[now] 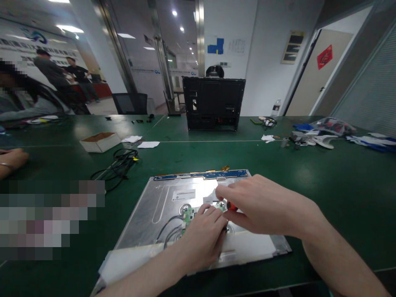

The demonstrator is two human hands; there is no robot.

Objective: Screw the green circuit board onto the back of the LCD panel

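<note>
A flat metal display panel (161,206) lies back side up on the green table, with a blue circuit strip (198,175) along its far edge. On its middle sits a small green circuit board (187,214), with grey and black cables (168,231) running off its left side. My left hand (206,231) presses on this board with its fingers bent and close together, covering much of it. Over the board's right end, my right hand (260,202) is closed around a screwdriver (231,206) with an orange and black handle. The screwdriver's tip is hidden.
A black monitor housing (215,103) stands at the back. Left of the panel lie a black cable bundle (119,165) and an open white box (100,142). Loose parts and bags (324,132) are at the far right. Another person's hand (14,159) rests at the left.
</note>
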